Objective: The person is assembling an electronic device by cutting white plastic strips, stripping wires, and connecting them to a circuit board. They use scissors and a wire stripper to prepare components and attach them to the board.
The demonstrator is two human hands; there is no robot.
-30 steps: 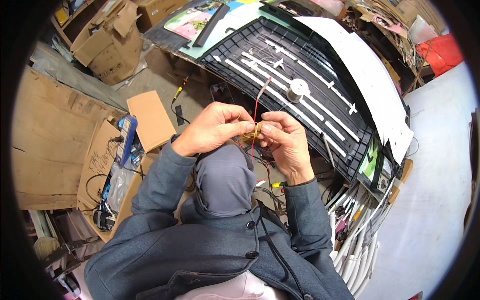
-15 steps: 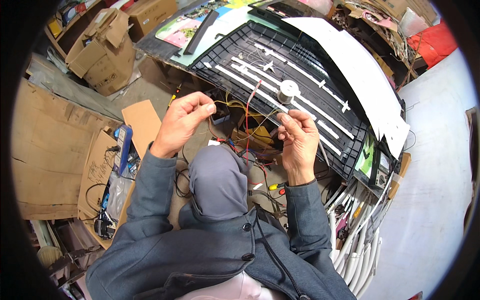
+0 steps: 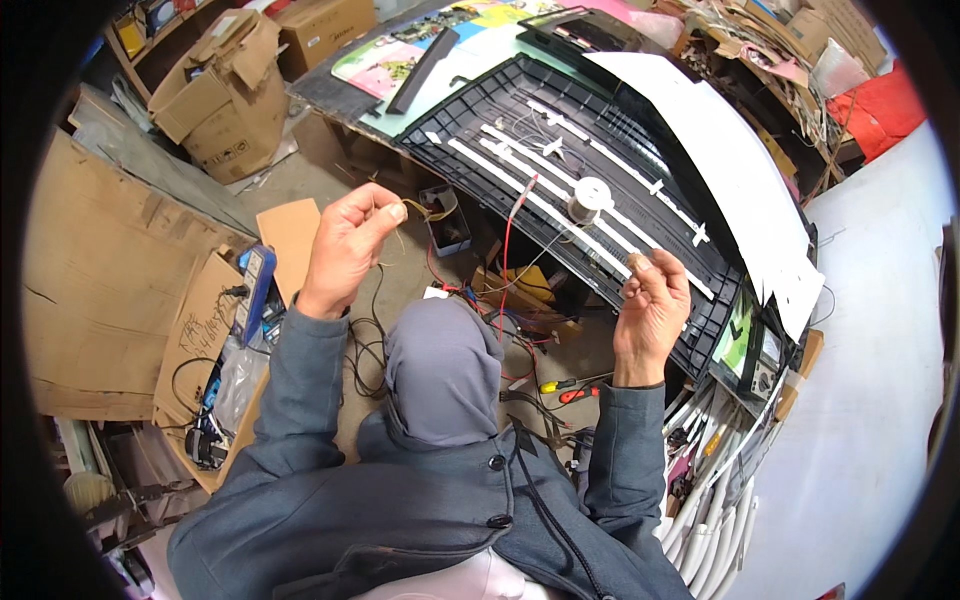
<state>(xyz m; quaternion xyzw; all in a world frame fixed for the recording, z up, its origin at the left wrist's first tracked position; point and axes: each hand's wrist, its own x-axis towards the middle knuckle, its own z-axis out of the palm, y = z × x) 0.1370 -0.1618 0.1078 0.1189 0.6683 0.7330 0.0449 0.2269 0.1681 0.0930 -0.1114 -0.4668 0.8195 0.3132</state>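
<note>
My left hand (image 3: 345,255) is raised in front of the bench, thumb and forefinger pinched on a thin yellow wire (image 3: 432,214) whose loose ends hang beside the fingers. To the right, my right hand (image 3: 650,315) hovers over the near edge of a black television back panel (image 3: 470,110). Its thumb and fingertips are pressed together; what they hold, if anything, is too small to make out. Between the hands a spool of solder-like wire (image 3: 590,200) stands on the panel, among white light strips (image 3: 520,192). A red test lead (image 3: 507,262) hangs over the panel's edge.
Below the bench lie tangled cables (image 3: 370,350) and red-handled and yellow-handled tools (image 3: 578,395). A cardboard box with a blue power strip (image 3: 255,290) stands at left. A white sheet (image 3: 715,160) leans along the panel's far right; white tubes (image 3: 715,510) are bundled at lower right.
My hands have moved apart: the right went right and down, the left slightly left. The yellow wires that stretched toward the right hand now hang by the left one.
</note>
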